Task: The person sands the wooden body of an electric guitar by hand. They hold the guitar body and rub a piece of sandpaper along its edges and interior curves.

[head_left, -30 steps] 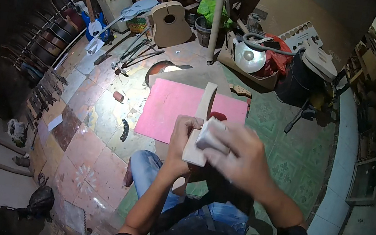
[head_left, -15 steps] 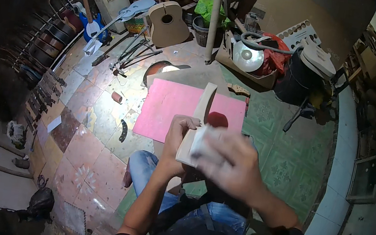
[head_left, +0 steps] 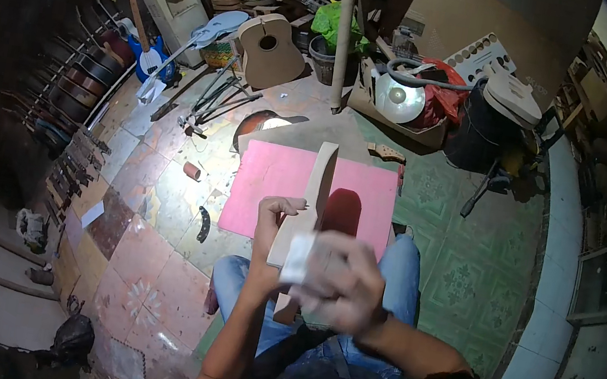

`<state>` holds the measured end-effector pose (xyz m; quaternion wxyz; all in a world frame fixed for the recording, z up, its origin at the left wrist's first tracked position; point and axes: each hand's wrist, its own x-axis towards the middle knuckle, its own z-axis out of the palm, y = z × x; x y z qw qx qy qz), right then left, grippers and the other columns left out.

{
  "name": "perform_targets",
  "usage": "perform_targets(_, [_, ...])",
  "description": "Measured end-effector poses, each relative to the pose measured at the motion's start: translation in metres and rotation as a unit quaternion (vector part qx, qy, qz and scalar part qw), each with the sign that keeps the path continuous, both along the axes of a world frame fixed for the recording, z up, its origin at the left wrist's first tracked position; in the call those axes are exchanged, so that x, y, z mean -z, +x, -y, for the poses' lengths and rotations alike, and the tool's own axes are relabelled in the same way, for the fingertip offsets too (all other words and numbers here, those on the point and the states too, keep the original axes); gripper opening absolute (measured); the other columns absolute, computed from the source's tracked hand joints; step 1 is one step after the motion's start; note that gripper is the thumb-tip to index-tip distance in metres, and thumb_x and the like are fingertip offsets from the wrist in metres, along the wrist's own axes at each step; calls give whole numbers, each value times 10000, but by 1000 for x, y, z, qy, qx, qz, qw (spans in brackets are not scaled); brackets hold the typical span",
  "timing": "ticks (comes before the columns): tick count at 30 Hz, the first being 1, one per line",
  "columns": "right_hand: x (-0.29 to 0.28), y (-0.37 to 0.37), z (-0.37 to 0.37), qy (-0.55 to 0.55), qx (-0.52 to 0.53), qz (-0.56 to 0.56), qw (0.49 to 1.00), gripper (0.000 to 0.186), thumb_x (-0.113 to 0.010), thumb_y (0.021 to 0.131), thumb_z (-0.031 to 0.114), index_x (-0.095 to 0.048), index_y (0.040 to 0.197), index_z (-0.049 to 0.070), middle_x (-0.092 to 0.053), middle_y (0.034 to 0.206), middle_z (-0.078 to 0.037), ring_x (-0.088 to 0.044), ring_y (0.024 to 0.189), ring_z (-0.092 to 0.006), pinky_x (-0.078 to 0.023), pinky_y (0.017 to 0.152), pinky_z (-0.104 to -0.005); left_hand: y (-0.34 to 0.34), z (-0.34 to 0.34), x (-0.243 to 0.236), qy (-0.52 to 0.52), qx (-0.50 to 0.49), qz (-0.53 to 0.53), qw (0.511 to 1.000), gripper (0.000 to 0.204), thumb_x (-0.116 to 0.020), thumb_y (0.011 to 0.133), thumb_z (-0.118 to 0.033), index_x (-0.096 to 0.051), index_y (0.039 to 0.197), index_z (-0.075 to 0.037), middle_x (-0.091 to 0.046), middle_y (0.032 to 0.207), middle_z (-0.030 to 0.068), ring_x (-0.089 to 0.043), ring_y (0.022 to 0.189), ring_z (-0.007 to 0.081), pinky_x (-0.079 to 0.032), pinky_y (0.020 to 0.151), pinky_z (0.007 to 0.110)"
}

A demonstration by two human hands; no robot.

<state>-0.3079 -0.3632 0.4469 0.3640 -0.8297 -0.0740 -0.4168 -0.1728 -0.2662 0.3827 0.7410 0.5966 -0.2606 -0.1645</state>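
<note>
A long, pale, shaped wooden piece is held up in front of me, its narrow end pointing away and its broader part nearer my body. My left hand is closed round its left side, the thumb and fingers against the wood. In my right hand, blurred by motion, is a white folded pad that looks like sanding paper. The pad lies over the near end of the wood; I cannot tell if it touches. Below both hands, a brown wooden end shows between my legs.
Beyond the wood, a pink sheet lies on the tiled floor. A black curved part and a reddish-brown cylinder lie to the left. An unfinished guitar body, a post and a black bin stand farther back.
My right hand and the white pad have moved nearer my body and left along the wood. The wooden piece has tipped slightly, and the whole view has shifted a little.
</note>
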Motion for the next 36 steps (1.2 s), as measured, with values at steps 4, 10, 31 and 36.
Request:
perform_targets(4, [8, 14, 10, 341, 9, -89, 936, 474, -868, 801, 261, -667, 1210, 133, -654, 1193, -144, -660, 1017, -284, -496, 854, -408, -4, 4, -9, 4, 36, 108, 994, 513, -803, 788, -86, -431, 1141, -58, -500, 1154, 113, -538, 1123, 212, -437, 1040, 363])
perform_targets(10, [11, 34, 32, 284, -42, -167, 943, 458, -805, 855, 236, -668, 1237, 23, -692, 1127, -188, -694, 1003, -261, -543, 874, -368, 5, -9, -10, 62, 34, 136, 988, 731, -897, 666, -160, -386, 1181, -74, -475, 1100, 104, -554, 1132, 249, -439, 1046, 391])
perform_targets(31, [43, 63, 29, 326, -67, -235, 913, 478, -784, 894, 201, -620, 1295, -2, -709, 1180, -162, -683, 1092, -224, -524, 957, -352, 1, -27, -13, -58, -316, 85, 943, 505, -641, 939, -358, -409, 1175, 24, -620, 1221, 294, -632, 1123, 335, -478, 1028, 449])
perform_targets(36, [62, 64, 39, 344, -89, -199, 913, 504, -750, 902, 165, -584, 1343, -13, -681, 1230, -165, -668, 1116, -221, -523, 964, -350, 5, -33, -9, -71, -324, 71, 941, 511, -539, 909, -416, -458, 1113, 46, -643, 1155, 278, -632, 1095, 336, -478, 1011, 443])
